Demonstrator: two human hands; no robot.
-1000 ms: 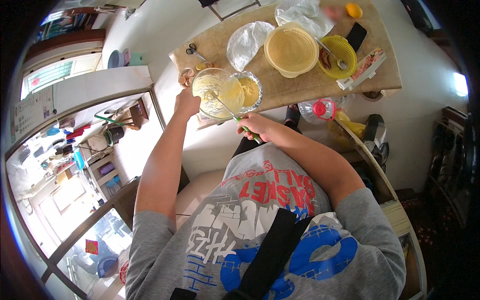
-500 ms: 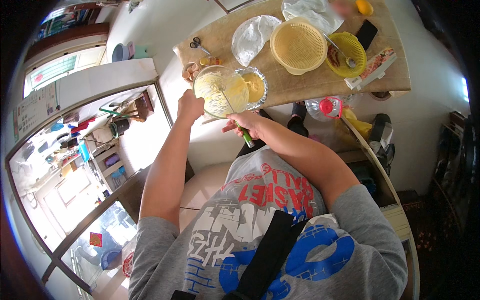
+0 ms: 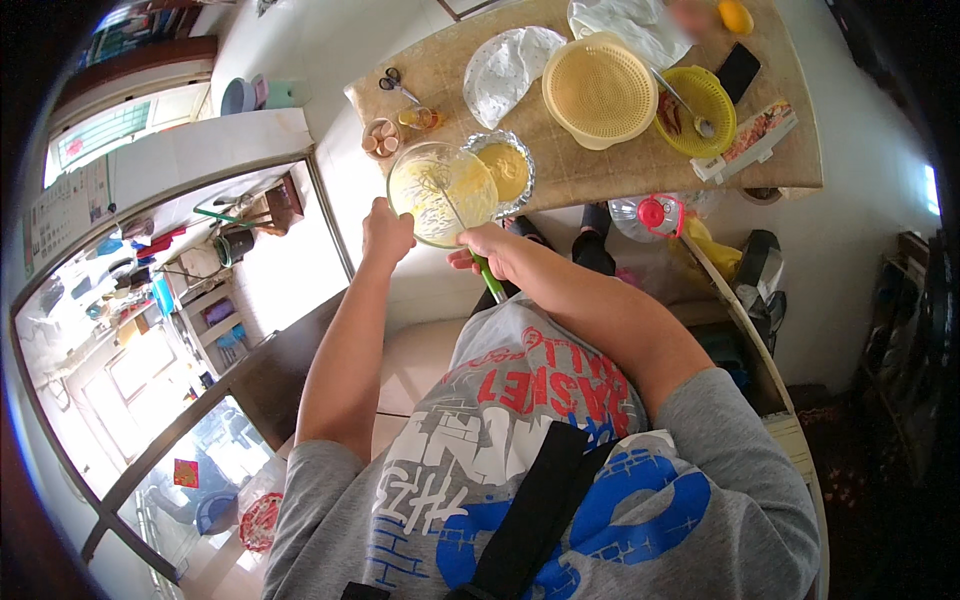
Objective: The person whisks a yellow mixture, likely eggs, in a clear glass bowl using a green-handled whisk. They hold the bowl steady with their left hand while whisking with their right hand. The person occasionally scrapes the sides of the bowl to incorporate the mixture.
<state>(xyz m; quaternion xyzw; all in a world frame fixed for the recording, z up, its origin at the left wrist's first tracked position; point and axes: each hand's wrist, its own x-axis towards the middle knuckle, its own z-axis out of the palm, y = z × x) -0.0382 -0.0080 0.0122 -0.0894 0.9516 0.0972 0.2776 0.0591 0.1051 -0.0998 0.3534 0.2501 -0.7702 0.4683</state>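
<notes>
My left hand [image 3: 387, 234] is closed on the near left edge of a clear glass bowl [image 3: 404, 184], whose inside is smeared with pale yellow batter. In my right hand [image 3: 492, 248] is a whisk [image 3: 490, 279] with a green handle; its wires lie inside the bowl. The right fingers are also at the bowl's near rim. The bowl is tilted at the table's near edge, its right side against or over a foil-lined round pan [image 3: 530, 164]. Pale yellow batter [image 3: 508, 175] with uneven folds on top lies in that pan.
Beyond the bowl are eggshells in a small container [image 3: 380, 138], a small jar [image 3: 420, 118] and scissors [image 3: 396, 84]. Rightward lie a white patterned cloth [image 3: 505, 75], a cream colander [image 3: 600, 92], a yellow basket [image 3: 712, 142], a phone [image 3: 738, 72] and a long box [image 3: 748, 145].
The glass bowl has shifted slightly and its tilt has changed a little. My left hand has moved down and right, and the batter surface in the pan looks more spread.
</notes>
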